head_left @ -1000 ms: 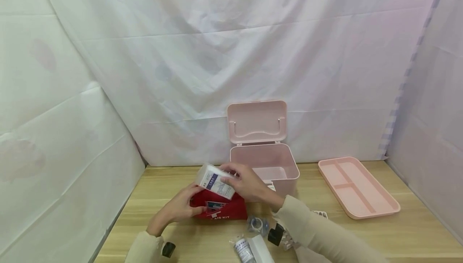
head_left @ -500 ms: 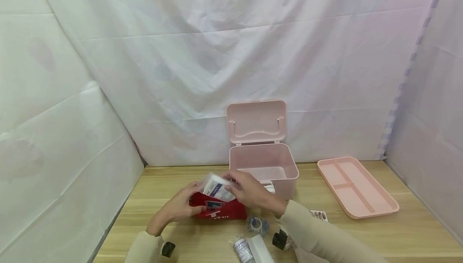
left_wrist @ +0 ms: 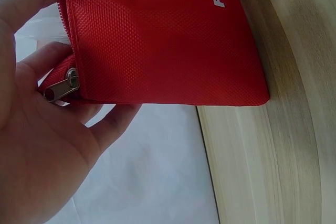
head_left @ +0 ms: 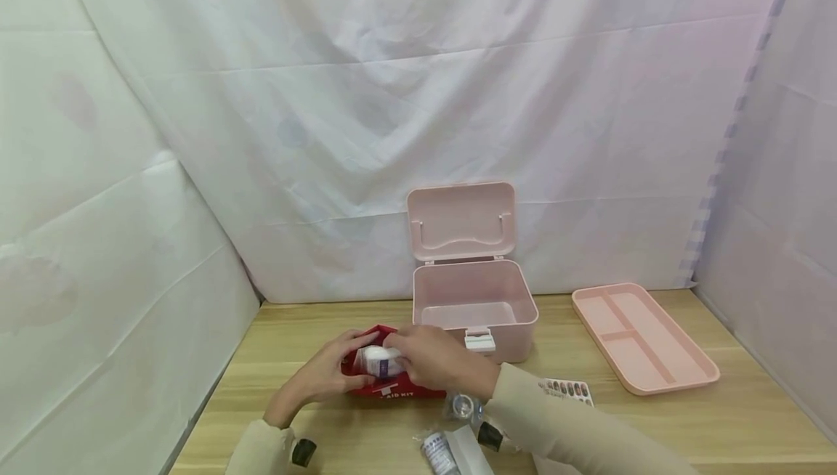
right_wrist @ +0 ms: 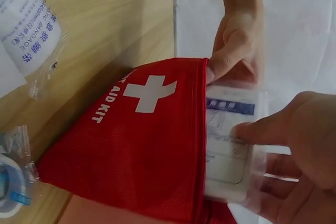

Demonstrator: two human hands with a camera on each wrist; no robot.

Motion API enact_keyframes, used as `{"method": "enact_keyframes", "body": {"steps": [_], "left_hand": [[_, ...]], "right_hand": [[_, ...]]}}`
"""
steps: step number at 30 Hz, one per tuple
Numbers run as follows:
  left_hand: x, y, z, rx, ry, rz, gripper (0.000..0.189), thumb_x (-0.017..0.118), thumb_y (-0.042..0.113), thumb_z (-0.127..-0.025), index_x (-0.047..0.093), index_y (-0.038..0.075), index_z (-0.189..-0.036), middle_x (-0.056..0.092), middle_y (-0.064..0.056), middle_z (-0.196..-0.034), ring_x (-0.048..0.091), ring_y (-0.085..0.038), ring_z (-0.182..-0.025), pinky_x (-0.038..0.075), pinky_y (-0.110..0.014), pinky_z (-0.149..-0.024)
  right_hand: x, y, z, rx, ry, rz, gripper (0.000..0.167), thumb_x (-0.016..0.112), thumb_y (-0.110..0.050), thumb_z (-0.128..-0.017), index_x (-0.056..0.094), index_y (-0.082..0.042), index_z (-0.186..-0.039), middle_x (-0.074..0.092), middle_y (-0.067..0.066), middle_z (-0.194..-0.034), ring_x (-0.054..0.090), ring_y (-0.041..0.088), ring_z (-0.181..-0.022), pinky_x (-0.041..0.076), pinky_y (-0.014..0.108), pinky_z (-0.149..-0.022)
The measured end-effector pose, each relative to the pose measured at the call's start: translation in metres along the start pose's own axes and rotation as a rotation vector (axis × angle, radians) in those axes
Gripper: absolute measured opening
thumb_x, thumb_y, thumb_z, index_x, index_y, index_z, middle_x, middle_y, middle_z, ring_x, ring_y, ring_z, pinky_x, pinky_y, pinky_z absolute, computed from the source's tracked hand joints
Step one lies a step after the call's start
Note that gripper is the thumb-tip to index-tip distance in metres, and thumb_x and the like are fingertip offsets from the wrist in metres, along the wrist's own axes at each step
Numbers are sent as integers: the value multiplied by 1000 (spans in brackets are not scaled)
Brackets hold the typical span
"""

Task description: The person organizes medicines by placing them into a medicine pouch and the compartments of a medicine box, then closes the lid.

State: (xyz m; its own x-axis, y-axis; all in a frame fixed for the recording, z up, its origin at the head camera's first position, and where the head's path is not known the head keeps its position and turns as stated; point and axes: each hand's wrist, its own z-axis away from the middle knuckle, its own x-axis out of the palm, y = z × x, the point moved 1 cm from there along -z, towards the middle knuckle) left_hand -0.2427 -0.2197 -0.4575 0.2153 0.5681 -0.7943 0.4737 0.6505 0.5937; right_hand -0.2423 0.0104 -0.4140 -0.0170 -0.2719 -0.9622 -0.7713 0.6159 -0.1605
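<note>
A red first aid kit pouch (right_wrist: 152, 145) with a white cross stands on the table, its zipped mouth spread apart. My left hand (head_left: 320, 375) grips one end of that mouth, thumb on the front and fingers behind; the zipper pull (left_wrist: 60, 88) hangs beside the palm. With thumb and fingers my right hand (head_left: 437, 360) pinches a clear-wrapped white packet (right_wrist: 231, 153) with a blue printed band. The packet's lower part is hidden inside the pouch, while its upper part sticks out of the opening.
Behind the pouch is an open pink box (head_left: 510, 337), lid up. A pink divided tray (head_left: 702, 380) lies at right. Nearer me are a blister pack (head_left: 570, 389), a wrapped tape roll (head_left: 463, 407), a wrapped elastic bandage (head_left: 439, 453) and a white carton (head_left: 468, 452).
The white packet has gone from above the pouch down into its mouth, tilting upright. My right hand moved down and left with it, while my left hand stayed on the pouch.
</note>
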Motion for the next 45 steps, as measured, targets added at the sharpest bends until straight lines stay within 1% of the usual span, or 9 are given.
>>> {"method": "enact_keyframes", "body": {"steps": [5, 11, 19, 23, 28, 33, 36, 39, 45], "left_hand": [[0, -1, 1, 15, 5, -25, 71, 78, 33, -84, 50, 14, -146, 50, -14, -142, 50, -37, -128, 43, -60, -100], [0, -2, 1, 40, 14, -43, 69, 79, 31, -84, 51, 13, -145, 53, -8, -139, 52, -29, -126, 44, -54, -101], [1, -3, 2, 18, -1, -24, 69, 78, 31, -83, 52, 14, -145, 52, -7, -140, 52, -27, -125, 46, -51, -101], [1, -2, 1, 22, 1, -23, 69, 78, 30, -84, 51, 13, -145, 53, -6, -139, 53, -26, -123, 48, -48, -99], [2, -1, 0, 45, 11, -36, 69, 78, 26, -83, 52, 12, -145, 54, -7, -136, 54, -27, -122, 49, -45, -98], [2, -1, 0, 9, 0, -28, 70, 78, 27, -83, 51, 13, -145, 52, -8, -139, 53, -28, -124, 48, -49, -99], [2, 0, 0, 9, 2, -29, 70, 78, 29, -83, 50, 12, -146, 51, -10, -141, 52, -31, -126, 46, -53, -99], [2, 0, -1, 40, 12, -34, 70, 79, 29, -83, 51, 10, -145, 52, -11, -140, 52, -32, -126, 46, -54, -100], [3, 0, 0, 65, 25, -53, 68, 79, 28, -84, 52, 10, -144, 55, -8, -137, 54, -29, -123, 47, -50, -100]], "right_hand": [[5, -10, -7, -25, -48, 180, 26, 74, -19, -86, 66, -18, -111, 68, 0, -96, 65, 13, -81, 55, 27, -72], [12, -20, -13, 4, -116, 266, 32, 76, -24, -85, 65, -17, -114, 69, 0, -100, 66, 13, -86, 56, 29, -80], [21, -26, -20, 111, -244, 246, 49, 81, -30, -81, 62, -16, -124, 68, 1, -107, 66, 13, -89, 57, 31, -83], [25, -27, -25, 170, -290, 208, 49, 82, -28, -79, 62, -15, -123, 68, 2, -105, 66, 14, -88, 58, 33, -82], [32, -26, -28, 188, -281, 204, 37, 80, -24, -82, 66, -13, -114, 68, 2, -96, 66, 13, -82, 59, 33, -77], [39, -27, -25, 152, -236, 304, 26, 74, -25, -88, 71, -13, -110, 68, 0, -99, 61, 15, -88, 56, 29, -82], [42, -29, -24, 95, -194, 399, 35, 75, -31, -87, 69, -14, -117, 67, -1, -106, 59, 15, -94, 54, 27, -86], [42, -29, -22, 33, -153, 457, 42, 78, -33, -85, 66, -15, -122, 67, -1, -109, 59, 13, -96, 52, 24, -88], [38, -26, -19, -19, -109, 396, 44, 81, -30, -83, 65, -16, -121, 67, -1, -110, 61, 13, -99, 52, 24, -91]]}}
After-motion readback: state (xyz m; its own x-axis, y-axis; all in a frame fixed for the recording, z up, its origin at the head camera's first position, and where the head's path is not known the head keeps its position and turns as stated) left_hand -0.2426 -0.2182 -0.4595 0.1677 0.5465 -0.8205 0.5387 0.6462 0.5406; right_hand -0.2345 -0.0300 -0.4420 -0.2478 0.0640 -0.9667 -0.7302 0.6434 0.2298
